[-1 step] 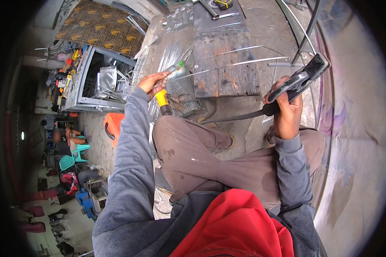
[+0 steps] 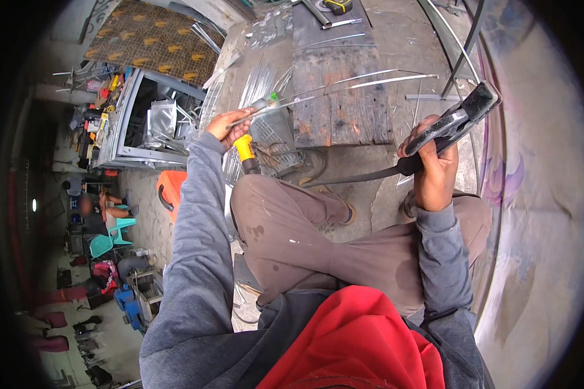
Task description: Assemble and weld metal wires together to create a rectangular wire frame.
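My right hand (image 2: 433, 165) is closed around the black handle of a welding electrode holder (image 2: 457, 121), raised above my right knee. A thick cable (image 2: 363, 178) runs from its handle end toward the left. A thin pale rod (image 2: 457, 48) rises from near its jaw; whether the jaw grips it is unclear. My left hand (image 2: 230, 126) pinches a thin metal rod (image 2: 363, 84), which reaches right over the dark wooden board (image 2: 344, 120). Just below that hand stands a yellow and black tool (image 2: 244, 149), partly hidden. A grey vented box (image 2: 276, 139) lies beside it.
Several thin metal strips (image 2: 256, 84) lie beyond my left hand. A tape measure (image 2: 337, 6) sits at the far edge. Left stand a metal-framed bin (image 2: 126, 136) of scraps and an orange case (image 2: 172, 192). A person (image 2: 97, 211) is near green chairs (image 2: 113, 236).
The rod in my left hand has swung slightly upward and away at its right end. My left hand has shifted very little, and my right hand stays in place.
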Motion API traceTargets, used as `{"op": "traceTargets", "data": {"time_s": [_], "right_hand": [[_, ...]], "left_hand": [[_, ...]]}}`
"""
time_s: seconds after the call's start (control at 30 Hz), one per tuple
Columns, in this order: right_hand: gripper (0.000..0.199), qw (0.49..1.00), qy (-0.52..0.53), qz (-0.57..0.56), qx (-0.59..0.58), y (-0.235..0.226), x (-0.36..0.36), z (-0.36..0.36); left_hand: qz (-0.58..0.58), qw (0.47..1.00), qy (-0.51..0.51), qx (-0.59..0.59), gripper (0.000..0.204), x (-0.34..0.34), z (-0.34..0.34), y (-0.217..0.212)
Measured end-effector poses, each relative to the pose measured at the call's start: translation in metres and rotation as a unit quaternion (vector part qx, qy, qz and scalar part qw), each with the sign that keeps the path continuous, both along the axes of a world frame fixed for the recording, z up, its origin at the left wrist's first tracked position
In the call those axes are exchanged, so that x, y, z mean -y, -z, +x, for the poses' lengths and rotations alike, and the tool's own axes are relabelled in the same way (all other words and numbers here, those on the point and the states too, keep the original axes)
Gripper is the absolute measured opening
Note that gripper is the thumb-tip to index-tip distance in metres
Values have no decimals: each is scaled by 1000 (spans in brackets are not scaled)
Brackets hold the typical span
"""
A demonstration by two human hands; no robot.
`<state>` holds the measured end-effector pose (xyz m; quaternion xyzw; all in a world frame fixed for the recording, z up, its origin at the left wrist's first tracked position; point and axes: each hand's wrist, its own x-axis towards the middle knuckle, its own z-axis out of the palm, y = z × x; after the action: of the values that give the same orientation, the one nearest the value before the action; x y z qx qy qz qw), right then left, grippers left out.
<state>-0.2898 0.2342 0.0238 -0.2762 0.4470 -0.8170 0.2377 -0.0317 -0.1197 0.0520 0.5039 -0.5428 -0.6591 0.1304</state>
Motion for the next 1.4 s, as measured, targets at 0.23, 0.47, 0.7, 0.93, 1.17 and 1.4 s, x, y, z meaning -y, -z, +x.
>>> {"op": "traceTargets", "data": {"time_s": [0.23, 0.47, 0.7, 0.93, 1.17, 1.4], "right_hand": [[16, 997, -2, -43, 65, -5, 3, 2], [23, 998, -1, -3, 55, -7, 2, 1], [23, 997, 1, -19, 74, -7, 3, 0], [19, 975, 130, 24, 178, -7, 6, -4], [27, 937, 173, 219, 212, 92, 3, -57], [45, 862, 140, 482, 69, 202, 11, -72]], "left_hand": [[25, 992, 17, -126, 27, 0, 0, -19], [-207, 975, -69, -41, 25, -3, -29, 8], [-301, 951, -55, -38, 22, 20, -27, 51], [-199, 977, -74, 6, 21, 16, -8, 79], [-271, 953, -122, -61, 26, 7, -5, 72], [-353, 913, -160, -126, 28, 1, -48, 34]]}}
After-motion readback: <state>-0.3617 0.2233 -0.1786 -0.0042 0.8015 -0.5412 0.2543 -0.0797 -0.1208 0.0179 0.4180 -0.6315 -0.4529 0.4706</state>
